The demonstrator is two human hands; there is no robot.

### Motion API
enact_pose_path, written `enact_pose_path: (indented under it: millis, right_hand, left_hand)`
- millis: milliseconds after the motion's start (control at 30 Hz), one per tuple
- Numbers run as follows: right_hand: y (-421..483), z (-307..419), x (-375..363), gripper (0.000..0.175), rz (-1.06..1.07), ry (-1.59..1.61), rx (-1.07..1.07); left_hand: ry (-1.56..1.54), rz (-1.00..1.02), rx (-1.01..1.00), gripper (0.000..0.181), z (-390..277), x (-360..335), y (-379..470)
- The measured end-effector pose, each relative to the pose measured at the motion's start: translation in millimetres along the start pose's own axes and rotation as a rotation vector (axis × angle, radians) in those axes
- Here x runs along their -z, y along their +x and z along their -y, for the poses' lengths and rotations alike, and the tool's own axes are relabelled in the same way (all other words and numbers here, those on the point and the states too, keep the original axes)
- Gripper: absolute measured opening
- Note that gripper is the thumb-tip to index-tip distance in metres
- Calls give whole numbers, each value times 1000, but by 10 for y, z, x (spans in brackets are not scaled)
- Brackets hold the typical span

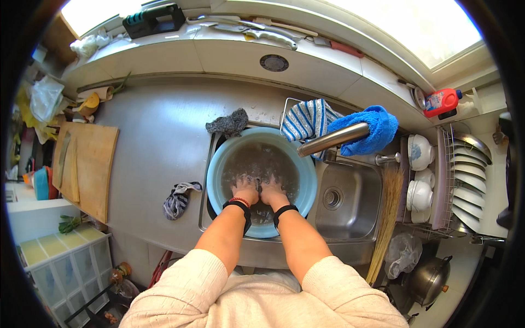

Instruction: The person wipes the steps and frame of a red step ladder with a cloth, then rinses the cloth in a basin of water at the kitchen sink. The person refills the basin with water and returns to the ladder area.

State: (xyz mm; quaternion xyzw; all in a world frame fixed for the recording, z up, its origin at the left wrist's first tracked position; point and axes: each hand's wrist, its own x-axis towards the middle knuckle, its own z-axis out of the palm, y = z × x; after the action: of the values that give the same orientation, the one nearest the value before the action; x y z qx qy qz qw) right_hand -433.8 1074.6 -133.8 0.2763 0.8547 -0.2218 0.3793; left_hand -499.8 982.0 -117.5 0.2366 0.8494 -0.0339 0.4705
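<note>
A light blue plastic basin [214, 176] of murky, brownish-grey water stands over the left sink bowl. Both hands dip into it side by side: my left hand [245, 188] with a red beaded bracelet and black band at the wrist, my right hand [272, 189] with a black band. Fingertips are under the water, so whether they hold anything cannot be seen. A dark grey cloth [228, 123] lies at the basin's upper left edge. On the steel counter, left of the basin, is a crumpled grey and black patterned cloth [177, 201].
Right of the basin are the steel faucet [334, 138], a blue towel [369, 129], a striped cloth [307, 119], the right sink bowl [352, 205] and a straw broom [385, 221]. Dish racks [445, 180] stand farther right. A wooden cutting board [96, 164] lies far left.
</note>
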Motion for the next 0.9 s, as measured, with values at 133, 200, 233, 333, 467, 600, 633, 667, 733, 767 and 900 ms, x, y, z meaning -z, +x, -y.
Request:
enact_pose_path:
  millis: [133, 200, 233, 333, 467, 600, 633, 667, 733, 767, 900]
  right_hand:
    - [57, -77, 147, 32, -143, 147, 76]
    - [8, -160, 289, 30, -226, 187, 178]
    - [-51, -188, 366, 30, -253, 209, 226]
    - [-445, -354, 666, 23, -645, 586, 457]
    - [-1296, -350, 1268, 23, -662, 674, 780]
    - [-2160, -61, 1767, 27, -628, 824, 777]
    - [-2348, -18, 1876, 28, -647, 812, 782]
    - [-2510, 22, 1965, 30, -670, 805, 789]
    - [-2737, 90, 2096, 29, -712, 783, 857]
    - [-2810, 95, 2141, 29, -741, 771, 887]
    - [-2758, 49, 2137, 35, -606, 669, 811]
  left_hand:
    - [-28, 126, -16, 63, 4, 188, 15]
    - [-78, 34, -83, 58, 76, 293, -60]
    - [-123, 3, -223, 55, 162, 382, -99]
    - [-337, -310, -542, 41, 392, 633, -351]
    - [-759, -105, -634, 29, 435, 1189, -949]
    - [-912, -20, -727, 22, 305, 1677, -1723]
    - [-934, -4, -766, 22, 272, 1793, -1864]
    - [-892, -18, -805, 20, 253, 1900, -1984]
    - [-814, -22, -867, 18, 258, 2067, -2156]
    - [-809, -21, -899, 18, 256, 2116, -2190]
    - [-749, -114, -955, 22, 305, 2164, -1960]
